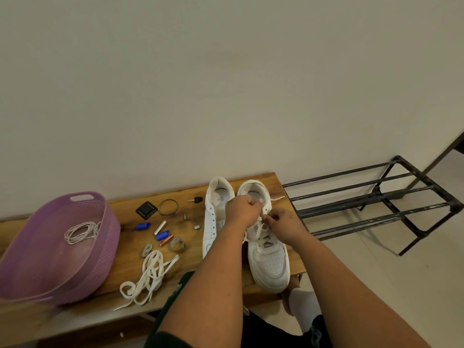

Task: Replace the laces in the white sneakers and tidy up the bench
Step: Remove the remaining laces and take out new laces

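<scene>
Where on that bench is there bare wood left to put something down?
Bare wood shows along the back edge between the basket and the key. Between basket and sneakers it is crowded with small items and loose laces.

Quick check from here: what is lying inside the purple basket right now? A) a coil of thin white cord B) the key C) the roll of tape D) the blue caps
A: a coil of thin white cord lies inside the purple basket, while the other small items sit out on the bench.
</scene>
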